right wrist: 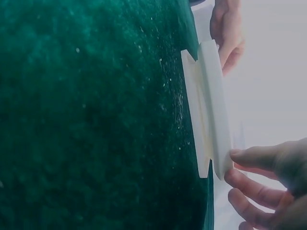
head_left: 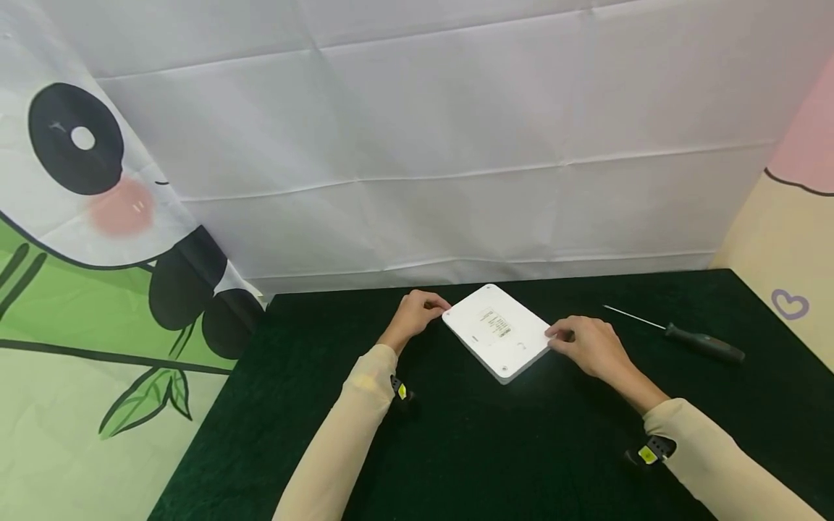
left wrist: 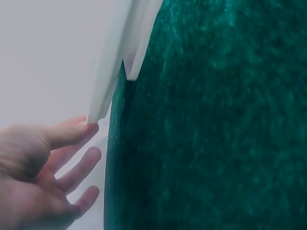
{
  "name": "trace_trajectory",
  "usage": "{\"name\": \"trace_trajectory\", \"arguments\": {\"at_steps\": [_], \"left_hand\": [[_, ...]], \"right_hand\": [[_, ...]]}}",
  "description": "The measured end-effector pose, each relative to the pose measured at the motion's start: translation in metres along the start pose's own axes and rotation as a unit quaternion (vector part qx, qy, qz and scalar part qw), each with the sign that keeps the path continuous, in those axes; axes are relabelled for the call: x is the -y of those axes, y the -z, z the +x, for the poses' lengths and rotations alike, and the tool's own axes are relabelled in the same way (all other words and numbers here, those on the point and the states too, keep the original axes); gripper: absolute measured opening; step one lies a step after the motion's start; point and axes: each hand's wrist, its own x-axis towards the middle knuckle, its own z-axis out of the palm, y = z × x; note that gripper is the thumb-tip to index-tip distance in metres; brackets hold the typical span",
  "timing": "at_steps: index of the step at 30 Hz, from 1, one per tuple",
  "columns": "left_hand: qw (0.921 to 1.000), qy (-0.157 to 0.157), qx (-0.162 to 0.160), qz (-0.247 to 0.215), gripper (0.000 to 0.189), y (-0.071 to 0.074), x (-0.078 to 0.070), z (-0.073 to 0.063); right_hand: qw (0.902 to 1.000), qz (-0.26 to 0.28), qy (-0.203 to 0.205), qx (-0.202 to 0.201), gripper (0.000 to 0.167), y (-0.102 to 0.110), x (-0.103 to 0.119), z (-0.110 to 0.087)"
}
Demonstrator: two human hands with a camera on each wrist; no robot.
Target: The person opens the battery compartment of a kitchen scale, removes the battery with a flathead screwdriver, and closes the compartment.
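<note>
A flat white square device [head_left: 498,333] lies over the dark green cloth, its labelled face up and screws at its corners. Its exact kind cannot be told. My left hand [head_left: 418,315] pinches its left corner; in the left wrist view the thumb and a finger of that hand [left wrist: 53,163] meet on the corner while the other fingers stay loose. At the right corner, my right hand [head_left: 586,346] pinches the edge. The right wrist view shows that hand's thumb and fingers [right wrist: 259,184] on the casing [right wrist: 215,105], with a thinner white plate [right wrist: 194,120] beneath.
Right of the right hand lies a screwdriver [head_left: 704,342] with a dark handle, its shaft pointing left. The green cloth [head_left: 495,456] covers the table. A white curtain [head_left: 456,145] hangs behind, and a printed cartoon cloth [head_left: 85,289] stands at the left.
</note>
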Motion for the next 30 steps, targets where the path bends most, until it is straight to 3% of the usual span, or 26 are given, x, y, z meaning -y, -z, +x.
{"name": "trace_trajectory", "arguments": {"at_steps": [14, 30], "left_hand": [[0.9972, 0.014, 0.073, -0.002, 0.01, 0.013, 0.01, -0.004], [0.9904, -0.009, 0.136, -0.022, 0.013, 0.022, 0.017, -0.007]], "right_hand": [[1.0, 0.007, -0.004, 0.002, 0.019, 0.001, -0.007, 0.008], [0.9997, 0.009, 0.0, 0.024, 0.021, 0.003, -0.015, 0.023]]}}
